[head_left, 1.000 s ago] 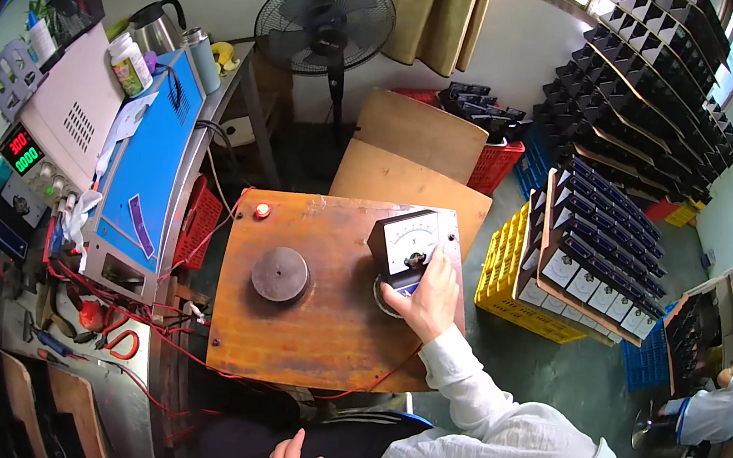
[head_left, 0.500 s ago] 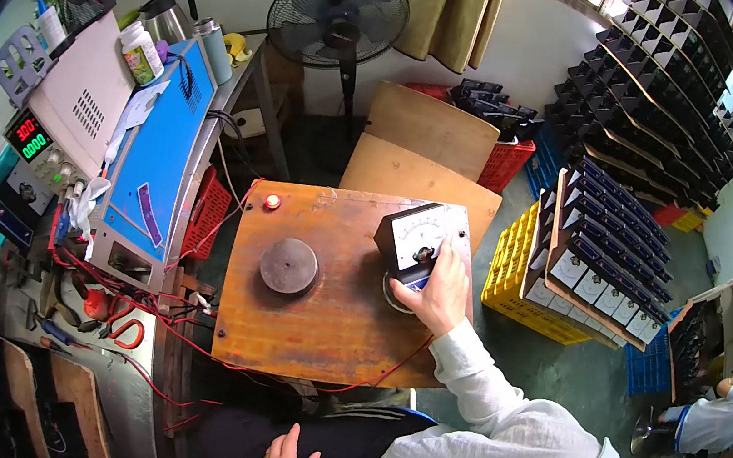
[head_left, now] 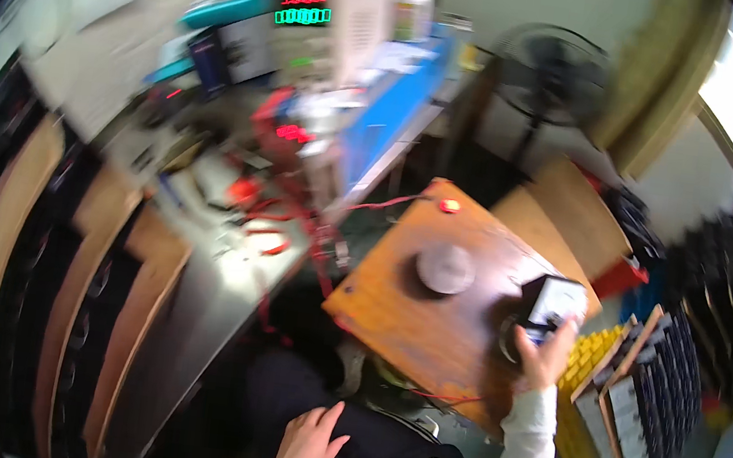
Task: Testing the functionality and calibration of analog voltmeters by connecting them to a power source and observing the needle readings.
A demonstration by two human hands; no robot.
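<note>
Wooden bench (head_left: pixel 454 336), round disc (head_left: pixel 446 268) on it, right hand (head_left: pixel 549 357) grasping dark-cased meter (head_left: pixel 556 300), left hand (head_left: pixel 310 446) loose over lap

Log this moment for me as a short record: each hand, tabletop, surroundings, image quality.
Right hand: on the black-cased analog meter, thumb and fingers at its lower part
Left hand: open, resting on the person's dark-trousered leg
Tabletop: wooden table with a round grey disc and a lit red lamp near a corner
Surroundings: power supply with lit display at left; standing fan behind; yellow crate at right
Image quality: blurred; dial reading illegible
</note>
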